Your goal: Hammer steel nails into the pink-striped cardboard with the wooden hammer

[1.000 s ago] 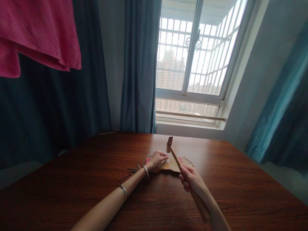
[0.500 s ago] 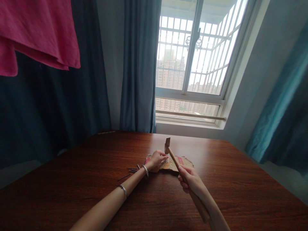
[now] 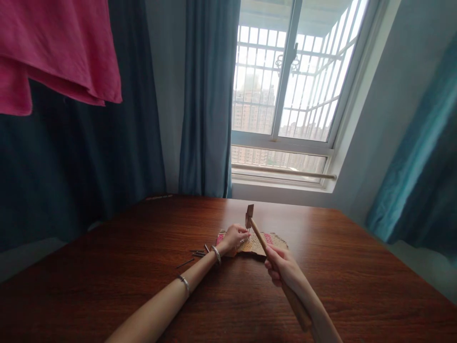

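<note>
My right hand (image 3: 280, 262) is wrapped round the wooden handle of a hammer (image 3: 262, 239), whose head is raised toward the window. The hammer head is right above the fingertips of my left hand (image 3: 235, 237). Those fingertips are pinched together around a thin upright nail (image 3: 249, 230), mostly hidden by fingers and hammer. Beneath lies a torn-edged piece of cardboard (image 3: 256, 246), tan with pink patches and dotted with many small holes. Several loose dark nails (image 3: 184, 263) lie on the table to the left, beside my left wrist.
The brown wood-grain table (image 3: 143, 252) reaches to the wall below a barred window (image 3: 274, 138). Blue curtains (image 3: 207, 105) hang at both sides. A pink cloth (image 3: 67, 52) hangs at upper left.
The view has shifted very slightly. Both hands, the hammer and the cardboard keep nearly the same places, with the hammer head still above the left fingertips.
</note>
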Motion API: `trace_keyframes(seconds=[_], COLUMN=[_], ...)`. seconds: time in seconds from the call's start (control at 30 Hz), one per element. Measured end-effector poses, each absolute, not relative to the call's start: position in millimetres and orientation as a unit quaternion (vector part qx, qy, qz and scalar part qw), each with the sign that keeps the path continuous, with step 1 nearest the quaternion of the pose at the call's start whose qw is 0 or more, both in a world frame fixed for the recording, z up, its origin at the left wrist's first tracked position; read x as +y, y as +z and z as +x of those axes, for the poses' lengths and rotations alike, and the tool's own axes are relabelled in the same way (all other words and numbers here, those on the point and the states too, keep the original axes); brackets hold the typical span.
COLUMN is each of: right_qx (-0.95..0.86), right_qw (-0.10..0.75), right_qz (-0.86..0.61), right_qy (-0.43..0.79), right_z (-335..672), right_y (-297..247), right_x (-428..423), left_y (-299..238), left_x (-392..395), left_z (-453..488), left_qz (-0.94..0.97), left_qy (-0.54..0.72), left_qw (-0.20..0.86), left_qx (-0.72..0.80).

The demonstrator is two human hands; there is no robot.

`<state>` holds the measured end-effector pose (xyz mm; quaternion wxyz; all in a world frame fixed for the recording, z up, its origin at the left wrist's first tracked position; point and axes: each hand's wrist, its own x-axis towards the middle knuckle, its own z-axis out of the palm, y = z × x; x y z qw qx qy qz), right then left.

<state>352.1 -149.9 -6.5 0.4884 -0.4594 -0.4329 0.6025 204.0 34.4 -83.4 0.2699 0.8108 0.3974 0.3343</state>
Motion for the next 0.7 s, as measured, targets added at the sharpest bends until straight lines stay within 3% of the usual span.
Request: trace_keyframes(seconds=[0.7], right_qx=[-0.433], right_qw=[0.49], right_qz=[-0.469], right_qy=[0.594], right_z=[351.0], right_y=[-5.6], right_x=[-148.9], left_y=[-76.4], left_x=[29.5], left_z=[203.6], left_qz=[0.797], left_qy=[0.321], left_qw=[0.291], left_qx=[0.421])
